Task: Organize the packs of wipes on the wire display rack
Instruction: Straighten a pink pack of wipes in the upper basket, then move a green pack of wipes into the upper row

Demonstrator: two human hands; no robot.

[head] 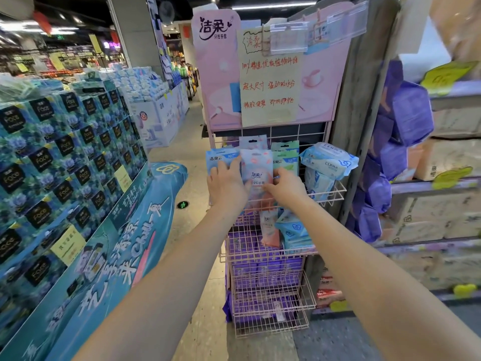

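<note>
**Top tier mid-sort, lower tier waiting**

The left grip [226,183] is lying flat, fingers spread, pressing on the blue pack [218,158]. The right grip [285,187] is pinching the pink pack [256,166], which is standing upright between the blue pack and the green pack [286,156] in the top basket of the wire rack [337,192]. That front row is looking nearly lined up. One tier down, a slumped pink pack [269,229] and a tilted blue pack [294,231] are probably needing attention next. A wooden panel [364,113] is crowding the right side, while the aisle is leaving room on the left.
</note>
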